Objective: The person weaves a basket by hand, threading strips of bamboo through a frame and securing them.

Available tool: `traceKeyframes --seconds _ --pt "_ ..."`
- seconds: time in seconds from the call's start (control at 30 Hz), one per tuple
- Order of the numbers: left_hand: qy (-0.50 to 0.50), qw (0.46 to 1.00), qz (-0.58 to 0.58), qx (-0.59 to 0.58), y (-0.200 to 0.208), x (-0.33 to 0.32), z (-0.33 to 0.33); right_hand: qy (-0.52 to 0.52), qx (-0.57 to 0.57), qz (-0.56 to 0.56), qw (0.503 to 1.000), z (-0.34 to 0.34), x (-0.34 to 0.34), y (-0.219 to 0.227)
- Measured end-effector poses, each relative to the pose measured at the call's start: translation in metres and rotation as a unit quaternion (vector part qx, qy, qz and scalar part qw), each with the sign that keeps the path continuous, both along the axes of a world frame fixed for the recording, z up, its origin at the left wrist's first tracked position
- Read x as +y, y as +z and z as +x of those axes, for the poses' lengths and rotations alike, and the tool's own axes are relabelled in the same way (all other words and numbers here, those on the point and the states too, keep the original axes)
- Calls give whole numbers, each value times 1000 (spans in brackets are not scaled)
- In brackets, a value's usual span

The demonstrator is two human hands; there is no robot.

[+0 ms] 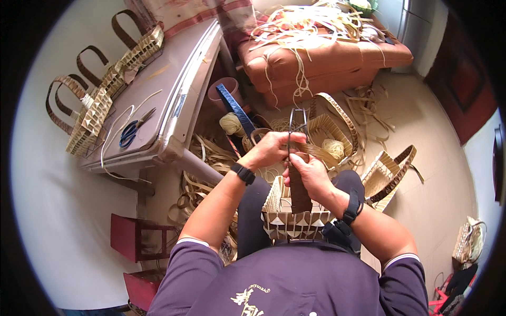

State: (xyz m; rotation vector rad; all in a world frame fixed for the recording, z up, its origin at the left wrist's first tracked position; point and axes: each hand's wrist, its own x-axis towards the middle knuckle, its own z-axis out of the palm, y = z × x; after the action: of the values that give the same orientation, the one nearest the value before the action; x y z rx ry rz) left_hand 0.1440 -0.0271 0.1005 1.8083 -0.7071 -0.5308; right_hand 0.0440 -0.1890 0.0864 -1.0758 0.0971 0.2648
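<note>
A basket (287, 227) with pale woven walls sits on the seated person's lap, its near wall toward the body and its handle (301, 196) standing up between the two hands. The lower part of the handle is covered in dark brown strip and reaches down to the near rim; the upper part, a frame of bare dark rods, projects beyond the hands. The right hand (313, 178) is closed on the handle near the top of the brown section, thumb laid along the front and fingers bent to its left side. The left hand (274, 149) is at the handle just above, on its left side, fingers bent at the bare rods; its fingertips are partly hidden, and how tightly it is closed cannot be told. The grip thus lies above the basket body, around the point where covering gives way to bare frame. A loose brown strip (316, 151) extends rightward from between the hands. Beyond them, a second basket (345, 138) on the floor contains a ball of pale cord (333, 148); a third basket (378, 176), with a dark brown handle, rests to the right. To the left, a table (174, 84) bears scissors (129, 135) with blue grips and several handled baskets (90, 122) along its far-left edge. Pale strips (308, 23) lie heaped on an orange-brown padded seat (327, 60) at the back.
</note>
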Motion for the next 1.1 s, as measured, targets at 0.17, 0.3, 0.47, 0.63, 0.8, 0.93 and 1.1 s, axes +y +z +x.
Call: traceKeyframes --seconds 0.17,0.3,0.47,0.63,0.8,0.93,1.1 --pt "73 984 16 -163 -32 19 3 16 -31 3 999 14 -15 -12" --pt "269 913 201 -233 -101 138 -9 23 -33 1 999 12 -10 -6" --pt "536 739 381 146 -187 351 -120 60 -42 33 997 10 9 4" --pt "259 753 603 47 -152 271 -103 40 -32 14 999 14 -5 -5" --pt "119 980 47 -154 -2 79 -42 26 -31 -9 999 12 -14 -2" --pt "-16 998 -46 -44 8 12 1 27 -16 7 999 12 -10 -1" --pt "142 957 31 -249 -7 36 -11 13 -33 -4 999 12 -16 -8"
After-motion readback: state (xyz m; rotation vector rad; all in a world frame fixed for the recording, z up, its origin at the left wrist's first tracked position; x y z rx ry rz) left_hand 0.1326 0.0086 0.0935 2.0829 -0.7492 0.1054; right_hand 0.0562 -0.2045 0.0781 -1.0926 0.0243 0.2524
